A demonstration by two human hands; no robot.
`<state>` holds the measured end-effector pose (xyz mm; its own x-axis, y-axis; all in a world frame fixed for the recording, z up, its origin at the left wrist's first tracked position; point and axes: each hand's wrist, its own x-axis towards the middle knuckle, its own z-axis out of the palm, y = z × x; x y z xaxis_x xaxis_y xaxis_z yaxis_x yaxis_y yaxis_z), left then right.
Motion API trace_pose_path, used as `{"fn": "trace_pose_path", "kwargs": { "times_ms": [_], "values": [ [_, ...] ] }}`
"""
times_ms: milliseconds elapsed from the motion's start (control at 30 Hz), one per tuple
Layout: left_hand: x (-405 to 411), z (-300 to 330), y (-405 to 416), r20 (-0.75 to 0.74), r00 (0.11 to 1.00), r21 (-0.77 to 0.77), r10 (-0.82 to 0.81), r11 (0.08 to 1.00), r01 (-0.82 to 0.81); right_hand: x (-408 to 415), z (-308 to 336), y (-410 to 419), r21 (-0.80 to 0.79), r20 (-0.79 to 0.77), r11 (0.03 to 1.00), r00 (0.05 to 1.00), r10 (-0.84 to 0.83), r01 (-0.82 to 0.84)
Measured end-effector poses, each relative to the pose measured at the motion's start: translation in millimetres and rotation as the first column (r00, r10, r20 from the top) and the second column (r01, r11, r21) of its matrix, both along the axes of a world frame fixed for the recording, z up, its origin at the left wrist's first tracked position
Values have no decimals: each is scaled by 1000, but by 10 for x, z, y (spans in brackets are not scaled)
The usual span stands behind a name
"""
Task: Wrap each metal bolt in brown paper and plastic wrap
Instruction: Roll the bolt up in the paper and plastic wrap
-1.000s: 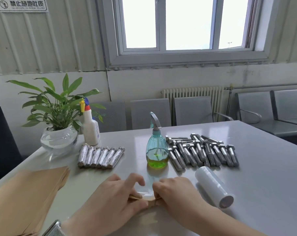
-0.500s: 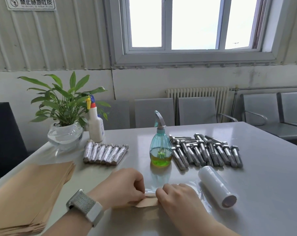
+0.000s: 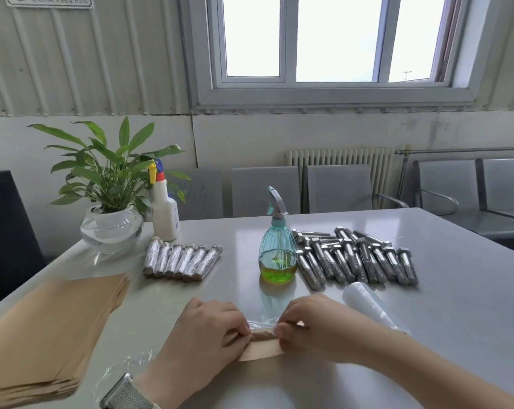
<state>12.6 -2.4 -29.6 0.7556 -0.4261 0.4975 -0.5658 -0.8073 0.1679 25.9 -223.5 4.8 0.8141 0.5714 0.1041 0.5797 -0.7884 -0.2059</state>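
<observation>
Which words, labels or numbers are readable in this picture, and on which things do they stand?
Wall sign, top left: cut off by the frame edge and blurred, not readable.
White spray bottle: blue label on its side, too small to read.
Green spray bottle, bolts, wrapped bolts, paper stack, plastic roll, watch: no text visible.

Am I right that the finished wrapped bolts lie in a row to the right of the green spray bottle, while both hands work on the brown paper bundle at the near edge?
Not quite: the head view shows the wrapped bolts in a row to the left of the green spray bottle; the bare bolts lie to its right. The left hand and right hand do work on the brown paper bundle at the near edge.
</observation>
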Motion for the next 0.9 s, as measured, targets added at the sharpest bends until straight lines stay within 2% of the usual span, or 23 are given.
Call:
{"fn": "trace_pose_path", "kwargs": {
  "times_ms": [200, 333, 467, 633, 800, 900],
  "values": [
    [-15, -29, 11, 130, 991, 64, -27, 998, 19, 290, 109, 116, -67, -171, 996, 983, -63, 52],
    [-16, -67, 12, 150, 988, 80, -27, 997, 15, 395, 135, 135, -192, -229, 981, 972, -48, 3],
    [-21, -42, 19, 85, 996, 75, -17, 997, 11, 400, 139, 152, -270, -263, 962, 964, -40, -34],
    [29, -12, 57, -81, 997, 34, 8, 999, -5, 394, 275, 184, -323, -303, 945, 952, -48, -56],
    [31, 24, 108, -133, 991, -3, 6, 1000, -7, 374, 394, 291, -438, -245, 896, 968, -46, -68],
    [13, 26, 100, -115, 993, -6, 11, 1000, -12, 340, 426, 337, -440, -270, 894, 962, -47, -80]
  ]
}}
